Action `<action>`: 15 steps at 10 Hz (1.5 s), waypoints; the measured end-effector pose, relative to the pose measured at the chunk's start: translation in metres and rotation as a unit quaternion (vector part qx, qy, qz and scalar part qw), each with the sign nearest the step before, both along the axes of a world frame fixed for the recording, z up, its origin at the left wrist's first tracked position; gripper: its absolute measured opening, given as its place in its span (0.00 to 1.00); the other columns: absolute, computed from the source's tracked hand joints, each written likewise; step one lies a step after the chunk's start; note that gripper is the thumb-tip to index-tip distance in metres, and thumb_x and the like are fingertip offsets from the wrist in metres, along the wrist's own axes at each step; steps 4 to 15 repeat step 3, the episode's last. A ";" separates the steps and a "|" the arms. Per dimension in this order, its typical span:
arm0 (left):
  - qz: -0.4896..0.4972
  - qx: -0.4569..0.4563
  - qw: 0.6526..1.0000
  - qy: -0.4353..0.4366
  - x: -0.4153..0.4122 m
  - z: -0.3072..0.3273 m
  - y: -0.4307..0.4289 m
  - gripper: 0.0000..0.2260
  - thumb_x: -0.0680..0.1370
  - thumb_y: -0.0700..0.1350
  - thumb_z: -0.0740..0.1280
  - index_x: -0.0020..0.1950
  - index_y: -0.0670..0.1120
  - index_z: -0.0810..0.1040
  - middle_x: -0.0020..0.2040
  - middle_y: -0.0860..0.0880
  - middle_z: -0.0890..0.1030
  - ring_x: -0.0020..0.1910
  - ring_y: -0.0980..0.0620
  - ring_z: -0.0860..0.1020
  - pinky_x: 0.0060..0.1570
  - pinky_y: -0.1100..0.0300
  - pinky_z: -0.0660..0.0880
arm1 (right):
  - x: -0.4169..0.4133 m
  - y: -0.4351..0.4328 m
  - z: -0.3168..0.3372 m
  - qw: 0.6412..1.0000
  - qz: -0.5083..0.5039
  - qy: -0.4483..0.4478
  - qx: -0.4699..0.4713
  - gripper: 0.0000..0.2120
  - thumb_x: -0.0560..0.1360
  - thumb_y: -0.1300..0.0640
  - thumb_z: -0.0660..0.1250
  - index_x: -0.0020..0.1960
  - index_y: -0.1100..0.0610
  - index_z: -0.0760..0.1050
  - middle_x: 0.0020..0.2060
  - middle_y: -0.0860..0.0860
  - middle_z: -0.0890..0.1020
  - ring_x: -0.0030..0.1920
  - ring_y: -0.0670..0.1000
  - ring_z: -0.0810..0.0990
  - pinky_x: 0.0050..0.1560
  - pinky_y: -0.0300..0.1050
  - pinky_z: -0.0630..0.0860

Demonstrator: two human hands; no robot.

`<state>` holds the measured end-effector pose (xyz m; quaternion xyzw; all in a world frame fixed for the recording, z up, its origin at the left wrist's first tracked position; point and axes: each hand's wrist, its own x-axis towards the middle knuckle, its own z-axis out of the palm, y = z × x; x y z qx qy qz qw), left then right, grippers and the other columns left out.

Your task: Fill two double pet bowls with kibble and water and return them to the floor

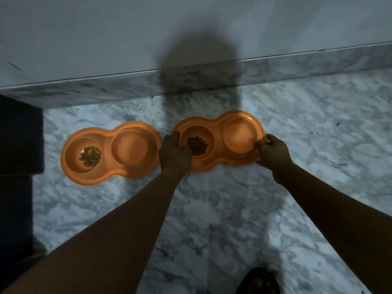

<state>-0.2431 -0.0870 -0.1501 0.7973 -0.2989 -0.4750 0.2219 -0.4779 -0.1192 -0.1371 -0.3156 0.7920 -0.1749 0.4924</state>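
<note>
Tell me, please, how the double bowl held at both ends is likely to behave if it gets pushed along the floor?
The right double bowl looks like stiff moulded plastic, so it should move as one piece. Its broad flat base makes tipping unlikely, and it would probably slide easily on the polished marble floor. A quick shove could scatter the loose kibble; whether the other cup holds water is unclear.

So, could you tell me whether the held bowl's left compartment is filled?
Partly filled: the right double bowl holds a small kibble pile covering only the middle of its left compartment.

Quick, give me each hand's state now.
Left hand: gripping the left end of the right-hand orange plastic double pet bowl.
Right hand: gripping its right end.
</note>
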 end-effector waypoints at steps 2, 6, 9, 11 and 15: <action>-0.068 -0.025 0.997 -0.013 0.001 0.095 -0.005 0.29 0.78 0.43 0.67 0.78 0.49 0.62 0.80 0.46 0.57 0.76 0.46 0.62 0.72 0.53 0.65 | 0.020 0.015 0.074 0.996 0.073 0.052 -0.008 0.35 0.78 0.47 0.70 0.79 0.59 0.62 0.73 0.62 0.71 0.71 0.61 0.73 0.59 0.47 0.71; -0.097 -0.045 0.994 -0.014 0.011 0.168 -0.008 0.29 0.78 0.42 0.67 0.77 0.47 0.64 0.78 0.46 0.62 0.75 0.48 0.63 0.72 0.55 0.63 | 0.039 0.023 0.153 0.995 0.080 0.048 -0.021 0.32 0.78 0.50 0.70 0.78 0.59 0.65 0.72 0.62 0.73 0.69 0.60 0.74 0.56 0.45 0.69; -0.097 -0.045 0.994 -0.014 0.011 0.168 -0.008 0.29 0.78 0.42 0.67 0.77 0.47 0.64 0.78 0.46 0.62 0.75 0.48 0.63 0.72 0.55 0.63 | 0.039 0.023 0.153 0.995 0.080 0.048 -0.021 0.32 0.78 0.50 0.70 0.78 0.59 0.65 0.72 0.62 0.73 0.69 0.60 0.74 0.56 0.45 0.69; -0.097 -0.045 0.994 -0.014 0.011 0.168 -0.008 0.29 0.78 0.42 0.67 0.77 0.47 0.64 0.78 0.46 0.62 0.75 0.48 0.63 0.72 0.55 0.63 | 0.039 0.023 0.153 0.995 0.080 0.048 -0.021 0.32 0.78 0.50 0.70 0.78 0.59 0.65 0.72 0.62 0.73 0.69 0.60 0.74 0.56 0.45 0.69; -0.097 -0.045 0.994 -0.014 0.011 0.168 -0.008 0.29 0.78 0.42 0.67 0.77 0.47 0.64 0.78 0.46 0.62 0.75 0.48 0.63 0.72 0.55 0.63 | 0.039 0.023 0.153 0.995 0.080 0.048 -0.021 0.32 0.78 0.50 0.70 0.78 0.59 0.65 0.72 0.62 0.73 0.69 0.60 0.74 0.56 0.45 0.69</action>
